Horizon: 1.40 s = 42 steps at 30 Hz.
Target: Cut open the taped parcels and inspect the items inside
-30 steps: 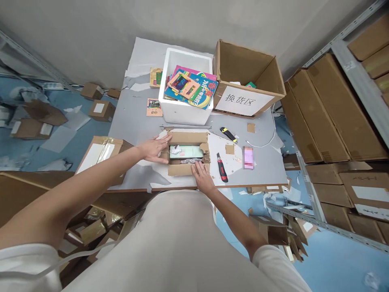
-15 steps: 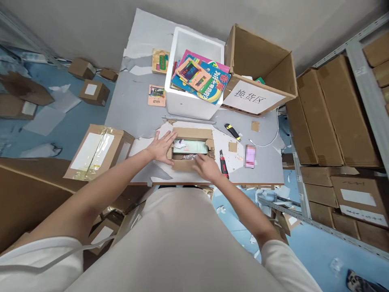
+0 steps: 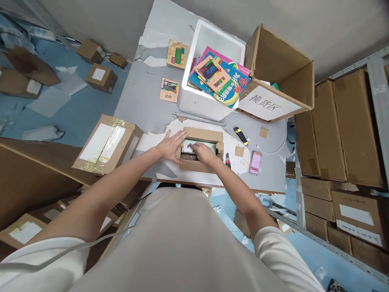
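Note:
An opened cardboard box [image 3: 203,133] lies on the table in front of me, its flaps folded outward. Inside are a pale green item [image 3: 209,144], partly covered, and crumpled white paper [image 3: 186,148] at the left end. My left hand [image 3: 170,147] rests with fingers spread on the box's left edge and back flap. My right hand [image 3: 204,154] reaches into the box from the right, thumb and fingers closed at the crumpled paper. Right of the box lies a red and black utility knife [image 3: 227,161], partly hidden behind the box and hand.
Behind stand a white foam box [image 3: 197,101] with books [image 3: 231,83] and a large carton [image 3: 281,95]. A yellow and black cutter [image 3: 241,136] and a phone [image 3: 255,163] lie right. A taped carton [image 3: 106,144] stands left; shelves with cartons [image 3: 352,129] rise at right.
My right hand has moved from the box's front edge further in and leftward, onto the crumpled paper. My left hand stays on the box edge. The view has turned slightly.

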Motion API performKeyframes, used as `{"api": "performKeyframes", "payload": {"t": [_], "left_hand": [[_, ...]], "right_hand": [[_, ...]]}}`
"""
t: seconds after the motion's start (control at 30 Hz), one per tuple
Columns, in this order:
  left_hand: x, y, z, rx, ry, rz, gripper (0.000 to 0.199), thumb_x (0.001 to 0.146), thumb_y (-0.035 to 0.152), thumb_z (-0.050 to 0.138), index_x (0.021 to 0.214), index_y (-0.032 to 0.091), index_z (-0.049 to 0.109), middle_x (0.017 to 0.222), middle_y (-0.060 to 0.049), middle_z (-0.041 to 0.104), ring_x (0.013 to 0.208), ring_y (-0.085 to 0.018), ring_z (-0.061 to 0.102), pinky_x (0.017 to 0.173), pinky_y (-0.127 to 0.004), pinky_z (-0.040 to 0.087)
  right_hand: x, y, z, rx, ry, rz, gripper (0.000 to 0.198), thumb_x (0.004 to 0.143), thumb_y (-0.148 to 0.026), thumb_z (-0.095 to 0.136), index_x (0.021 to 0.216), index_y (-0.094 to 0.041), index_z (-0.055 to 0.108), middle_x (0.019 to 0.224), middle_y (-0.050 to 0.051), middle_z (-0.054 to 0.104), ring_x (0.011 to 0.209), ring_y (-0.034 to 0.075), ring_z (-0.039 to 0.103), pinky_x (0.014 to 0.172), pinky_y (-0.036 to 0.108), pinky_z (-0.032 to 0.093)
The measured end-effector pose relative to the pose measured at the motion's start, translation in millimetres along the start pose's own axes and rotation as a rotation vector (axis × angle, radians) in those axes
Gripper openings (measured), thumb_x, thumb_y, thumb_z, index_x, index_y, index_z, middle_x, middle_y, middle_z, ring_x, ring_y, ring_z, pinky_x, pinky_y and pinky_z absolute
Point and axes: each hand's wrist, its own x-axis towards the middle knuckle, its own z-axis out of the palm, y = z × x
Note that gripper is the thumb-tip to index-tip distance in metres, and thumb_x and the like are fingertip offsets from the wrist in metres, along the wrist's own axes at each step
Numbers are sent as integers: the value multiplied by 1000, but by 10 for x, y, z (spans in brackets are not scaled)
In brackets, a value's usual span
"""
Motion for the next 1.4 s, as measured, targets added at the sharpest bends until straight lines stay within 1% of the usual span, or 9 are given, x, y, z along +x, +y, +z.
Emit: {"api": "performKeyframes", "payload": {"t": [0.17,0.3,0.4,0.53,0.67,0.8,1.03,1.2,1.4], "left_hand": [[2,-2,-6,9,-4,5,132,57,70,65,151,11,-6,159,-21,7,146,-38,9,114,-59,-1],[8,11,-13,25,-19,-8,133,57,70,65,151,10,-7,158,-22,7,146,-38,9,114,-59,0],[6,19,-16,30,-19,-8,133,57,71,65,151,9,-6,158,-22,7,146,-38,10,114,-59,1],[1,22,-29,38,-23,-16,131,58,70,65,152,10,-5,158,-21,8,146,-38,11,114,-59,-1],[-1,21,-24,45,-2,-8,130,58,70,64,152,11,-5,158,-21,9,145,-37,12,113,-59,-5],[-3,15,-1,32,7,-8,132,57,69,65,151,10,-6,158,-22,9,145,-37,12,113,-59,-6],[3,12,5,20,4,-15,134,56,71,65,151,11,-7,158,-23,9,145,-37,13,113,-58,-6],[20,7,14,27,15,-3,133,57,73,63,151,10,-8,158,-24,9,145,-37,13,112,-59,-7],[1,22,26,13,35,0,134,56,72,65,151,8,-5,157,-25,10,144,-38,14,112,-60,-6]], "right_hand": [[242,-7,-39,-29,13,-18,52,85,-3,45,136,-15,45,123,14,55,112,23,53,89,33,45],[281,-15,-2,-92,-30,-142,40,81,-16,60,121,-12,57,132,18,45,121,29,45,98,41,40],[321,-52,53,-146,-59,-180,59,72,-24,72,126,-12,52,142,19,37,125,32,40,100,44,38],[371,-125,88,-262,-78,-91,59,79,-14,62,135,-13,44,134,20,47,115,33,48,92,45,42],[217,-11,12,-192,14,-115,69,80,-6,51,145,-14,30,127,18,51,112,30,48,93,44,41],[-48,256,-81,-12,160,-222,75,85,-24,53,149,-10,18,137,20,42,123,30,41,103,45,35],[-358,431,-132,95,382,-77,66,82,-43,62,136,-10,40,136,22,37,129,31,39,104,43,38],[-344,437,-204,255,641,-12,81,73,-52,70,135,-12,36,136,23,35,131,33,39,102,48,41],[-285,442,-1,336,555,-159,69,71,-42,76,130,-20,47,131,18,40,124,31,47,99,46,46]]}}
